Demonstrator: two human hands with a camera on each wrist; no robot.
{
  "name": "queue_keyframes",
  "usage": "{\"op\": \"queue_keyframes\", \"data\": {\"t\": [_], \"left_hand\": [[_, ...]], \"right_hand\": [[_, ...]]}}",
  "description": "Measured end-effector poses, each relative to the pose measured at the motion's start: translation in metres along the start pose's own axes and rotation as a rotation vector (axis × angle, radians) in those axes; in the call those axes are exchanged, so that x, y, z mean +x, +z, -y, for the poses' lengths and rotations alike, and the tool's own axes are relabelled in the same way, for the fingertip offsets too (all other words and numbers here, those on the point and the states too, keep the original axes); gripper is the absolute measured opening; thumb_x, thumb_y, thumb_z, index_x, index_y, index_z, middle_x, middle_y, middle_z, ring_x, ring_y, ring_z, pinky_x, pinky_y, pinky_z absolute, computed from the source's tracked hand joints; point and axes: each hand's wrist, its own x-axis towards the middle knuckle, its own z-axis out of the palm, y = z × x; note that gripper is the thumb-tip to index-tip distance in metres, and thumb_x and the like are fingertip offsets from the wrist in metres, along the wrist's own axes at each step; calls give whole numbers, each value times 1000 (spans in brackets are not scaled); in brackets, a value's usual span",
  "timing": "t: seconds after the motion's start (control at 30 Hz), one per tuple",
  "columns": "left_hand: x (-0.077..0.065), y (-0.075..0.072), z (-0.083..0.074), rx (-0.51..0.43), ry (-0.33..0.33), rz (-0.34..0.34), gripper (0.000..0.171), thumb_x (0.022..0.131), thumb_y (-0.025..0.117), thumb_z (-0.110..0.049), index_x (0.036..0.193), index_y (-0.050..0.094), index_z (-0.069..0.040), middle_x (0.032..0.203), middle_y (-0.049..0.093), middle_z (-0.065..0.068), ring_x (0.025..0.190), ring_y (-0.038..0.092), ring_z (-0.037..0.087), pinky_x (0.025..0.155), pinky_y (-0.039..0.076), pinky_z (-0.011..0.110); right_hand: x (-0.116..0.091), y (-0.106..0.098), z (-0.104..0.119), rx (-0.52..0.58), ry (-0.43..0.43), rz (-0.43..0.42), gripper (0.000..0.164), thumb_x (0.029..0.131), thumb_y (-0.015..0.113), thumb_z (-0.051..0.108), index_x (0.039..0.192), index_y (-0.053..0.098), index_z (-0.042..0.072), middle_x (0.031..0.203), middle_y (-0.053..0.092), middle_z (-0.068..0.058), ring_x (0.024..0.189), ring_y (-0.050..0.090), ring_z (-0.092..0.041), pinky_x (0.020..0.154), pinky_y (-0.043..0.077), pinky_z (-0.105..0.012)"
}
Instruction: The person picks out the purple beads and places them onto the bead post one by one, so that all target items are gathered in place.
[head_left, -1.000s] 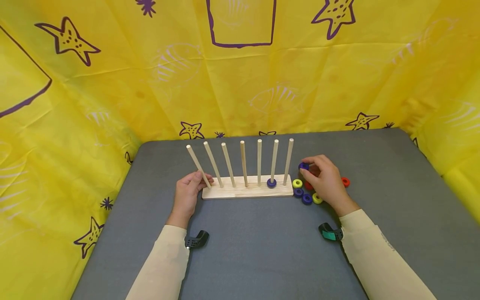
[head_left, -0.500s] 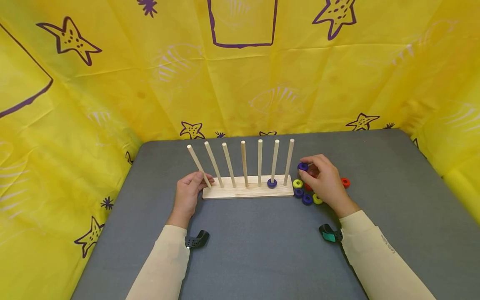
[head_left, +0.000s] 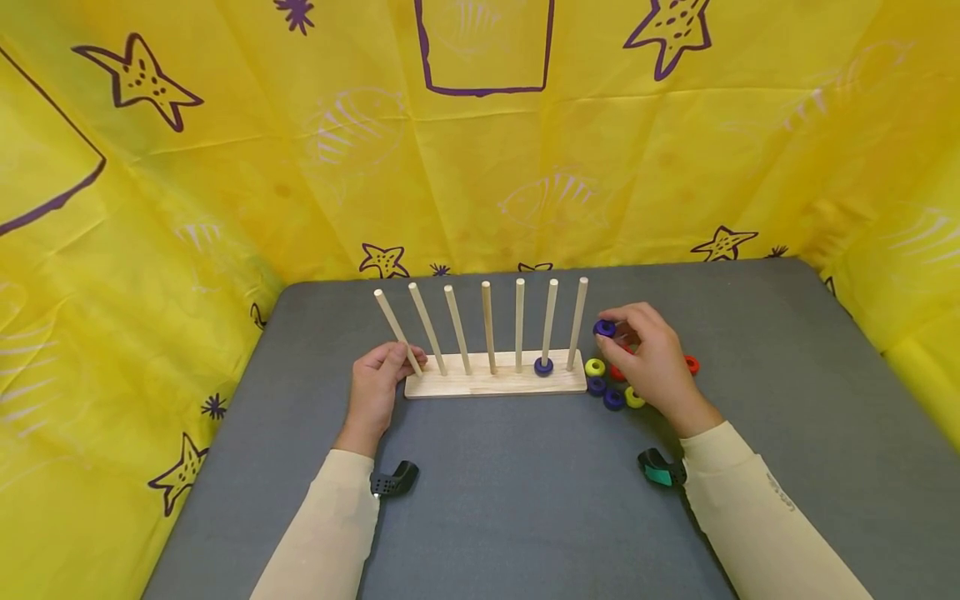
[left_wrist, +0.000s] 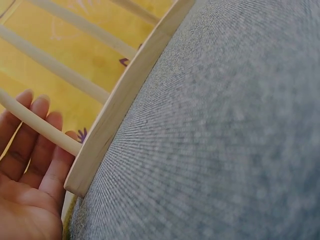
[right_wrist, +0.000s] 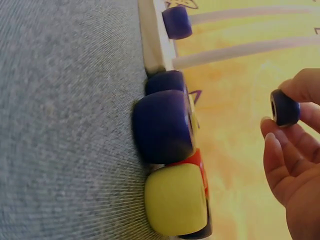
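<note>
The left hand [head_left: 373, 387] extends its fingers loosely behind the leftmost peg [head_left: 393, 323]; contact is hard to judge. Right of the peg stand [head_left: 498, 385], a blue ring [head_left: 604, 328] is pinched between thumb and fingertips of the right hand [head_left: 652, 360], above loose rings [head_left: 613, 399].

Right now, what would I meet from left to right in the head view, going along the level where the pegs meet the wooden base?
Left hand → middle peg → blue ring on its peg → rightmost peg → yellow ring beside the base → right hand → outermost red ring.
</note>
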Motion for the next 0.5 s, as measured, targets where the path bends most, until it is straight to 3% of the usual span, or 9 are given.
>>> {"op": "queue_keyframes", "data": {"t": [0.3, 0.5], "left_hand": [[0, 2, -2, -35, 19, -18, 32, 112, 62, -8, 107, 68, 23, 100, 73, 26, 93, 76, 21, 87, 62, 34], [0, 4, -3, -52, 41, -26, 32, 112, 62, -7, 106, 67, 24, 98, 74, 21, 92, 76, 23, 86, 62, 36]], "right_hand": [[1, -3, 10, 28, -36, -14, 30, 92, 83, -8, 121, 75, -3, 111, 65, -13, 93, 68, -28, 81, 51, -12], [2, -6, 17, 52, -62, -28, 31, 91, 83, -11, 121, 75, -4, 111, 65, -14, 92, 68, -28, 82, 53, -14]]}}
